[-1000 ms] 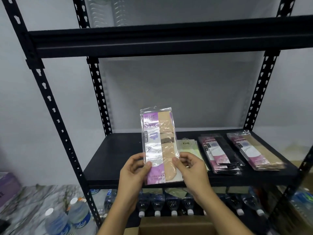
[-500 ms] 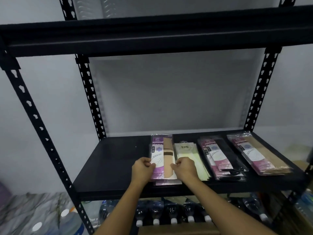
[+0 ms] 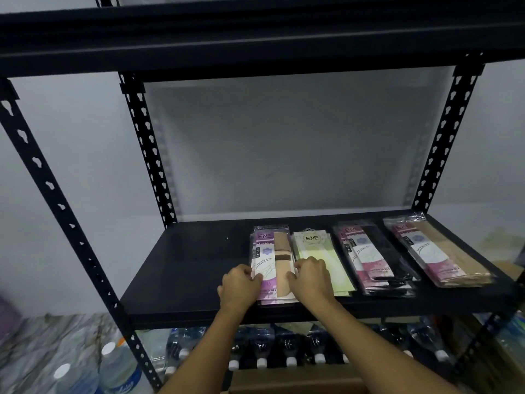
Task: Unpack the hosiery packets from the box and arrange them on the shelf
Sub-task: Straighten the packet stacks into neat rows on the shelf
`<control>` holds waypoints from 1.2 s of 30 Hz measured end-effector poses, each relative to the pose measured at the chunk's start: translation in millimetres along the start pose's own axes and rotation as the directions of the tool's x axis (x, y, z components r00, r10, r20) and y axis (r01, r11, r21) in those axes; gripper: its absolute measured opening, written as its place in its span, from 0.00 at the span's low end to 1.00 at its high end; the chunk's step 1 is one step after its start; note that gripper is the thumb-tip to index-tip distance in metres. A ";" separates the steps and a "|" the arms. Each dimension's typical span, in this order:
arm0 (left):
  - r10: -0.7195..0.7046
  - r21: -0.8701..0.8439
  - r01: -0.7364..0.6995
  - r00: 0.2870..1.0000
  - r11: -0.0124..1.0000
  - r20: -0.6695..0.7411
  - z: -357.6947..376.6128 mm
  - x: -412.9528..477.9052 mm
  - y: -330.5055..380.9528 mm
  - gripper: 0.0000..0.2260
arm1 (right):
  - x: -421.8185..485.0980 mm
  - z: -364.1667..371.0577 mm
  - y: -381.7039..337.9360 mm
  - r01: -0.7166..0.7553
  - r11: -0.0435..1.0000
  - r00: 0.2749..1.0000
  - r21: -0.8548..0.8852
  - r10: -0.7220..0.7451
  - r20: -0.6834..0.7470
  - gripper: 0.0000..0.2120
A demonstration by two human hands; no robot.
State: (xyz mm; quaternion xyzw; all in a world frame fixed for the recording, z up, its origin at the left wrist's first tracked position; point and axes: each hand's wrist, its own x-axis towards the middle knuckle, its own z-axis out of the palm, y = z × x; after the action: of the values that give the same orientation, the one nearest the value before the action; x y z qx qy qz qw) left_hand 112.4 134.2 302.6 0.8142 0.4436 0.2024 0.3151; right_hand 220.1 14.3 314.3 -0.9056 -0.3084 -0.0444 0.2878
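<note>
**A:** Both hands are up on the shelf, and look at that row: four piles, all on its right half!

**B:** Pink-and-beige packets far right, pink-and-black packets beside them, then green packets, then the purple packet under the hands.

**A:** The left hand grips its left edge, thumb on top and fingers curled. The right hand curls its fingers over the right edge. The packet lies flat on a small pile of its own kind, near the front lip.

**B:** A squaring-up, I'd say, and not yet let go.

**A:** So how far along?

**B:** Well under way, I'd judge. The box sits low at the bottom edge, below the shelf. Its inside is hidden, so I can't tell how many packets remain.
</note>
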 end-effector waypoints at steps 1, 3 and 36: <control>0.003 -0.019 -0.003 1.000 1.000 -0.006 -0.7 -1.7 -0.1 0.12 | -1.5 -1.9 0.5 0.008 1.000 1.000 0.007 -0.008 -0.005 0.15; 0.012 -0.066 -0.013 1.000 0.998 -0.016 -2.0 -5.4 -0.5 0.12 | -5.0 -6.1 2.4 0.021 1.000 1.000 0.020 -0.021 -0.012 0.15; 0.266 0.016 -0.270 0.954 0.963 0.138 2.8 -28.9 -30.1 0.35 | -45.2 0.6 11.5 0.167 0.985 0.962 -0.037 -0.155 0.224 0.21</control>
State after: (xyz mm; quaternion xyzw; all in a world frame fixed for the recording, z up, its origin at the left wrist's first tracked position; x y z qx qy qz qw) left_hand 81.1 121.0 278.4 0.8839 0.3104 0.1803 0.2998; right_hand 190.3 -16.8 296.5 -0.8845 -0.4097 0.0242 0.2219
